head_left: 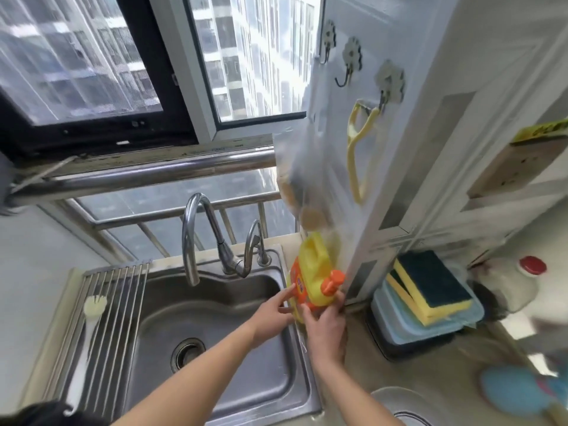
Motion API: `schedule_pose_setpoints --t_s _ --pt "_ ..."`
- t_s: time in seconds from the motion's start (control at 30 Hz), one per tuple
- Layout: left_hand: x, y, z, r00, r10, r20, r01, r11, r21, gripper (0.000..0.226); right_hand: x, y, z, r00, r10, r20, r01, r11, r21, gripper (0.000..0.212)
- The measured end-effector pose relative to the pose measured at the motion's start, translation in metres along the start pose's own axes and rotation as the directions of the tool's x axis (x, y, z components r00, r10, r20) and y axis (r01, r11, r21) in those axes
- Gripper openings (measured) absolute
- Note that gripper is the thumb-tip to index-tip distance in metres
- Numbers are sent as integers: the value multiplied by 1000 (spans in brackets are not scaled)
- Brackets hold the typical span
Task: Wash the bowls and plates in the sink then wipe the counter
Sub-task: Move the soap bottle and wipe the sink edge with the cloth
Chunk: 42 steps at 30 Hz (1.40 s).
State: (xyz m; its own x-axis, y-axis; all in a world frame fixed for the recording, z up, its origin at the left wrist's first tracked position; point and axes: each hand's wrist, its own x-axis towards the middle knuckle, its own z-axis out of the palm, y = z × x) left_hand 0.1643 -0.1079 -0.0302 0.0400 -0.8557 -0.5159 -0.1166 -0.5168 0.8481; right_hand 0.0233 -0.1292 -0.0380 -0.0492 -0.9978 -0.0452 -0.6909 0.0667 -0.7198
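**Both hands on the soap bottle, sink's right rim**

My right hand (324, 329) grips the yellow dish soap bottle (312, 272) low down, fingers curled round its body just under the orange pump (332, 282). My left hand (272, 315) comes in from the sink side, fingers fairly straight, fingertips touching the orange label. The bottle is tilted, at the sink's right rim, against the white cabinet side.

The steel sink (215, 333) looks bare; drain near its middle. Faucet (196, 238) arches over the back edge. A roll-up rack (101, 318) covers the sink's left edge, a brush (93, 309) lying on it.

On the worktop right of the sink: sponges (430, 285) stacked on blue containers. A plate's rim (396, 401) shows at the worktop's front edge, blurred.
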Motion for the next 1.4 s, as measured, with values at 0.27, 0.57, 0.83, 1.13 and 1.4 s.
schedule_pose_setpoints --t_s 0.27,0.57,0.83,1.13,1.4 --pt "10 -2 11 996 -6 91 21 985 -173 88 3 -11 19 997 73 -4 -72 982 -175 66" --pt "3 -19 -13 996 -83 24 86 974 -210 78 29 -2 27 980 172 104 -129 936 -327 70" --pt "-59 -88 -93 942 -116 -316 91 991 -94 57 -13 -20 72 777 195 599 108 896 -431 33" --pt "-187 -190 -205 658 5 -753 266 934 239 32 -170 -113 190 364 -271 891 514 856 51 20" --pt "-266 -250 -254 546 54 -836 437 833 340 24 -303 -152 251 381 -302 874 633 774 -9 60"
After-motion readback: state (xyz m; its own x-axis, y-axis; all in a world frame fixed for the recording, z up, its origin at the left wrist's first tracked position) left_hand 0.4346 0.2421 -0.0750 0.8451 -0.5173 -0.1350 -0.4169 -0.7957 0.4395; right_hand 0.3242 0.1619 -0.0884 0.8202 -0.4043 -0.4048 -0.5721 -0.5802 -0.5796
